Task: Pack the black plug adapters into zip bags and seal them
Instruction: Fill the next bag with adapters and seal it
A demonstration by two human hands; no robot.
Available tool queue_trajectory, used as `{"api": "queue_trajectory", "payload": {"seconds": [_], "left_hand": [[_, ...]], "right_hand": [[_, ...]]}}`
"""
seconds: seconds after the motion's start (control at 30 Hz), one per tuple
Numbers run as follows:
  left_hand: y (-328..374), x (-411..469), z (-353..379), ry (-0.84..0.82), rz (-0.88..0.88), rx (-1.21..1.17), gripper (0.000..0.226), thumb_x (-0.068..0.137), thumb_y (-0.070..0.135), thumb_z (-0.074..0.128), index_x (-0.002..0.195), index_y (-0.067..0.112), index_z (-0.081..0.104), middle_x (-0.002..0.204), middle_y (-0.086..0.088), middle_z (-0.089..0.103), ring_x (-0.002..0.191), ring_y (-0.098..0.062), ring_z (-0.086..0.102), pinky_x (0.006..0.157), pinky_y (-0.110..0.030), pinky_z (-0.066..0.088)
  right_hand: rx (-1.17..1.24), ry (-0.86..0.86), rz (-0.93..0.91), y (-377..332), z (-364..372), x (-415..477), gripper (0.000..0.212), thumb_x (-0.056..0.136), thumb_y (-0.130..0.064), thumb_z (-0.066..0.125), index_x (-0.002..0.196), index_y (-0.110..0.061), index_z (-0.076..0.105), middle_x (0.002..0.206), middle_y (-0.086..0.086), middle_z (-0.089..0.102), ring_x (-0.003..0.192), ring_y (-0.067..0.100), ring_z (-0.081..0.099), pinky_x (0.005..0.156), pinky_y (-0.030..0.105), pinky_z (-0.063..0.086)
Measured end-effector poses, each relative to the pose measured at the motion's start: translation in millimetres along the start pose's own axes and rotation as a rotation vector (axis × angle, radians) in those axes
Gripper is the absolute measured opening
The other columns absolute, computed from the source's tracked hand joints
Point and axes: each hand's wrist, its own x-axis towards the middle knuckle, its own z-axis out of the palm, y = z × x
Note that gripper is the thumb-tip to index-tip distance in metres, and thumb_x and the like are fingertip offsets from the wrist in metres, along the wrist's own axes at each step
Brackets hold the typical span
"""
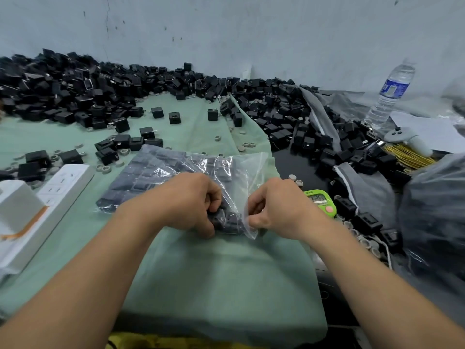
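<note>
A: Entry one, container?
B: Small clear plastic zip bag [241, 177]. Lay on pale green cloth [214, 273], partly over a larger clear bag [156, 172] packed with adapters. Ran lengthwise away from the body, slanted slightly rightward.
A: Contents, position?
B: Black cuboid plastic plug adapters [227, 219]. Sat bunched at the near end, directly between both hands. Looked slack and empty toward the far end.
A: Left hand [191, 200], grip?
B: Curled tight round the bunched adapters from their left side. Through the film or inside it: could not tell.
A: Right hand [274, 210]?
B: Pinched the bag's near right edge between thumb and forefinger, just beside the load.
A: Zip strip?
B: Could not make out; supposed at the far end. Judged equally far from either hand. Likely called for a shift along the long axis, away from the body, before sealing.
A: Unpacked stock?
B: Loose heap of the same black adapters [75, 91], well apart, banked against the wall [251, 34].
</note>
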Motion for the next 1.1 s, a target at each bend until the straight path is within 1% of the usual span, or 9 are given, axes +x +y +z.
{"api": "queue_trajectory", "payload": {"seconds": [0.2, 0.43, 0.53, 0.63, 0.7, 0.77, 0.83, 0.93, 1.1], "left_hand": [[-1, 2, 2, 0.036, 0.014, 0.025, 0.036, 0.052, 0.024, 0.089, 0.07, 0.025, 0.058, 0.049, 0.016, 0.052, 0.042, -0.004, 0.043, 0.037, -0.015, 0.032], [-3, 5, -1, 0.024, 0.01, 0.064, 0.043, 0.05, 0.033, 0.091, 0.069, 0.021, 0.055, 0.048, 0.013, 0.051, 0.042, -0.005, 0.042, 0.037, -0.015, 0.027], [-5, 6, -1, 0.074, -0.013, 0.11, 0.049, 0.046, 0.042, 0.091, 0.068, 0.021, 0.053, 0.048, 0.015, 0.049, 0.044, -0.007, 0.041, 0.042, -0.023, 0.029], [-9, 8, -4, 0.154, -0.049, 0.104, 0.051, 0.046, 0.041, 0.092, 0.068, 0.019, 0.052, 0.049, 0.018, 0.05, 0.047, -0.008, 0.041, 0.046, -0.025, 0.03], [-11, 11, -6, 0.207, -0.078, 0.081, 0.048, 0.048, 0.038, 0.092, 0.069, 0.018, 0.054, 0.05, 0.018, 0.051, 0.051, -0.009, 0.045, 0.047, -0.025, 0.031], [-13, 14, -7, 0.233, -0.096, 0.069, 0.046, 0.049, 0.036, 0.092, 0.069, 0.019, 0.055, 0.051, 0.013, 0.052, 0.054, -0.011, 0.048, 0.049, -0.026, 0.033], [-14, 16, -6, 0.223, -0.09, 0.063, 0.044, 0.049, 0.039, 0.092, 0.068, 0.021, 0.055, 0.052, 0.013, 0.052, 0.054, -0.011, 0.049, 0.05, -0.026, 0.033], [-16, 17, -5, 0.206, -0.072, 0.058, 0.043, 0.049, 0.042, 0.09, 0.067, 0.024, 0.056, 0.054, 0.023, 0.054, 0.051, -0.006, 0.048, 0.049, -0.025, 0.032], [-15, 17, -3, 0.207, -0.074, 0.079, 0.042, 0.048, 0.044, 0.09, 0.067, 0.026, 0.056, 0.052, 0.023, 0.053, 0.055, -0.007, 0.052, 0.05, -0.025, 0.033]], "right_hand": [[0.053, -0.091, -0.008, -2, -5, 2, 0.015, 0.072, -0.016, 0.078, 0.067, -0.031, 0.075, 0.059, -0.013, 0.069, 0.051, -0.002, 0.058, 0.055, 0.012, 0.044], [-0.022, 0.014, -0.067, -2, 8, 9, 0.048, 0.072, -0.018, 0.078, 0.057, -0.061, 0.062, 0.064, -0.018, 0.066, 0.053, -0.001, 0.056, 0.051, 0.009, 0.041], [0.051, 0.043, -0.099, -3, 17, 13, 0.032, 0.071, -0.029, 0.078, 0.079, -0.058, 0.066, 0.064, -0.016, 0.065, 0.052, 0.0, 0.053, 0.05, 0.007, 0.037], [0.138, 0.168, -0.068, -2, 25, 23, 0.026, 0.059, -0.046, 0.073, 0.084, -0.047, 0.073, 0.059, -0.016, 0.065, 0.052, 0.001, 0.054, 0.05, 0.009, 0.037], [0.089, 0.257, -0.022, -4, 28, 31, 0.016, 0.063, -0.037, 0.081, 0.077, -0.033, 0.074, 0.06, -0.014, 0.065, 0.056, 0.003, 0.057, 0.053, 0.013, 0.038], [0.029, 0.293, 0.016, -6, 29, 34, 0.015, 0.069, -0.03, 0.084, 0.073, -0.031, 0.069, 0.064, -0.013, 0.065, 0.064, 0.005, 0.06, 0.06, 0.021, 0.046], [0.021, 0.253, 0.027, -8, 27, 34, 0.015, 0.075, -0.03, 0.08, 0.078, -0.031, 0.065, 0.071, -0.012, 0.064, 0.071, 0.012, 0.061, 0.068, 0.028, 0.049], [-0.052, 0.094, -0.014, -8, 21, 25, 0.009, 0.091, -0.032, 0.063, 0.088, -0.034, 0.055, 0.082, -0.012, 0.06, 0.08, 0.018, 0.053, 0.075, 0.031, 0.039], [0.231, 0.068, 0.05, -6, 8, 8, 0.025, 0.088, -0.008, 0.06, 0.09, -0.029, 0.072, 0.071, -0.015, 0.061, 0.067, 0.001, 0.053, 0.065, 0.017, 0.038]]}}
